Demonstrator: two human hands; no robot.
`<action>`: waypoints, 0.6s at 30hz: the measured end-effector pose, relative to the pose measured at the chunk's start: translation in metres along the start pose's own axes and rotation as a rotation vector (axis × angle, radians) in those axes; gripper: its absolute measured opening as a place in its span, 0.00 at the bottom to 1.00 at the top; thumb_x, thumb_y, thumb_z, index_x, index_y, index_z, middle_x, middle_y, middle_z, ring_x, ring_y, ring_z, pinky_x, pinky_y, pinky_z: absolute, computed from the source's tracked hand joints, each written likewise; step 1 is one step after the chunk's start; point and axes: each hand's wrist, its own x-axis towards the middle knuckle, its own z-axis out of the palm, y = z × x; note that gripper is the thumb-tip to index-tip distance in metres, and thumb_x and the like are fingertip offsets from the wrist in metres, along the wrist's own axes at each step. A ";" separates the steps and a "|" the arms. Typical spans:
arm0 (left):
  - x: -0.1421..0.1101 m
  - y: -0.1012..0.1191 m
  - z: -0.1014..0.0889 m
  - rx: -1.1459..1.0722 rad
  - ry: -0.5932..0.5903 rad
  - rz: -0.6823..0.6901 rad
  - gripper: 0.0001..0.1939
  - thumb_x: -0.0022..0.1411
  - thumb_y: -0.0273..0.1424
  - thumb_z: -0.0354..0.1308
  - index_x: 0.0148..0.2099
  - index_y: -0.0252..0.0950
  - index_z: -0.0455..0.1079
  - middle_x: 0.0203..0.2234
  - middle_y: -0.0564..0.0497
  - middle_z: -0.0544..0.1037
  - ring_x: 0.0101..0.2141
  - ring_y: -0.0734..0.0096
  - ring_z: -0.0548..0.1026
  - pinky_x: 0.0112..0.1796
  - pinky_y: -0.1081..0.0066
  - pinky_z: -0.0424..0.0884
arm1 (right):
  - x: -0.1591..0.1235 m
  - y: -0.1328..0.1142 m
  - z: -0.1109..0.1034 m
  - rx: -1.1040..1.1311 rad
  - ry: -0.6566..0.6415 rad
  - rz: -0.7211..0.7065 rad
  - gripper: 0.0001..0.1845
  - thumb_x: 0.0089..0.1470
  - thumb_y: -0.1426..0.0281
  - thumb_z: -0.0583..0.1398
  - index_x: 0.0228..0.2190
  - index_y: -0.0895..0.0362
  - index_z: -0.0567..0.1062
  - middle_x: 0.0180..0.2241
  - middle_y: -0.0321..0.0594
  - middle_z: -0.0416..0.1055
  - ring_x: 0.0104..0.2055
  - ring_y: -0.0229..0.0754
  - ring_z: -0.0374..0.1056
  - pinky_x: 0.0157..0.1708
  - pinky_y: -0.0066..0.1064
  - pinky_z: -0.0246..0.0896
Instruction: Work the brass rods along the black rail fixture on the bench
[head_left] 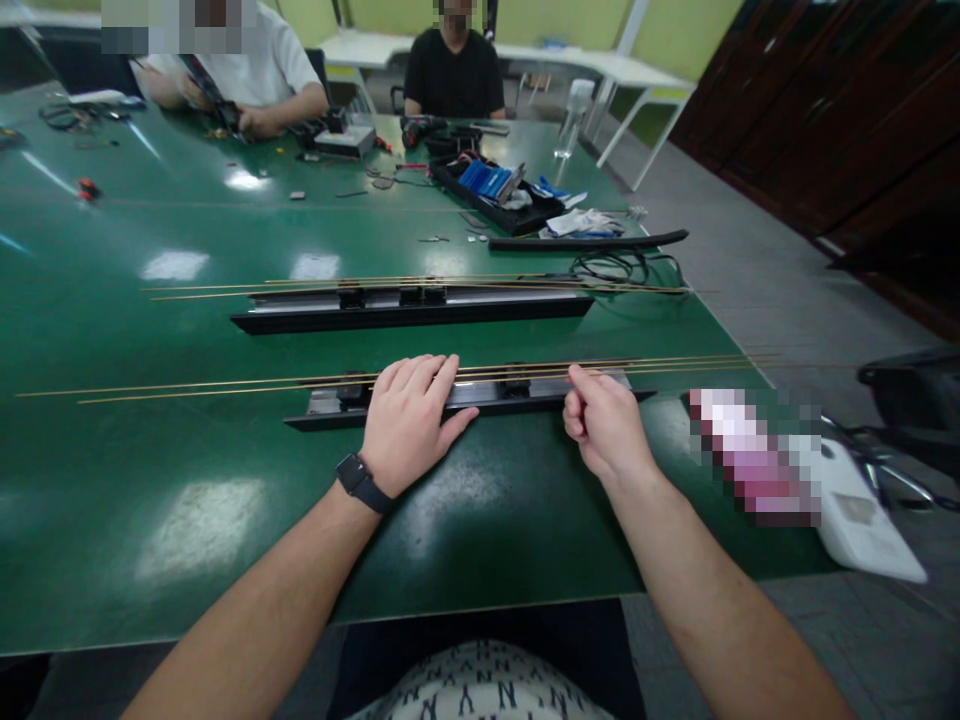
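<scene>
1. Left hand [411, 415]: laid palm down with fingers extended and unclenched, across the thin brass-coloured rods [487, 376] and the near rail [517, 407]. Uneven pressure here could bow a rod or tip the rail.

2. Right hand [611, 420]: fingers curled, thumb and forefinger tips at the rods; whether a rod is pinched between them cannot be told. A sideways pull at this point could draw one rod out of line with its neighbours.

3. Rods: lying lengthwise along the top of the near rail, passing under the left hand and over the dark block [515, 378]. Both ends run well beyond the rail, so the unsupported lengths may whip or bend if knocked.

4. Right rod ends: these appear to project past the edge of the bench [525, 560], where a passing body or sleeve could catch them.

5. Far rail [412, 318]: parallel to the near one, with further rods [300, 283] along it. A wide reach forward might disturb these.

6. Coiled cable [615, 266]: close to the right ends of the further rods; a tug on it could snag or shift them.
</scene>
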 end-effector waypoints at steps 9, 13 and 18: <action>0.000 0.000 0.000 0.008 -0.001 0.001 0.30 0.70 0.46 0.57 0.66 0.31 0.66 0.57 0.37 0.76 0.58 0.46 0.72 0.60 0.50 0.63 | 0.001 0.001 -0.001 -0.020 -0.027 -0.009 0.16 0.52 0.60 0.70 0.30 0.56 0.71 0.13 0.28 0.63 0.10 0.30 0.53 0.09 0.20 0.39; -0.001 0.000 0.001 0.003 -0.007 -0.007 0.31 0.70 0.46 0.57 0.66 0.32 0.66 0.57 0.37 0.76 0.58 0.46 0.71 0.60 0.50 0.63 | 0.000 0.001 -0.002 -0.035 -0.038 -0.013 0.18 0.51 0.60 0.71 0.28 0.55 0.69 0.13 0.29 0.63 0.11 0.30 0.52 0.09 0.20 0.39; -0.001 -0.001 0.002 -0.003 -0.001 -0.001 0.31 0.70 0.46 0.57 0.67 0.32 0.66 0.58 0.37 0.76 0.58 0.46 0.71 0.60 0.49 0.63 | 0.000 0.000 -0.002 -0.043 -0.048 -0.003 0.19 0.51 0.59 0.71 0.28 0.55 0.68 0.13 0.29 0.63 0.11 0.30 0.52 0.09 0.20 0.39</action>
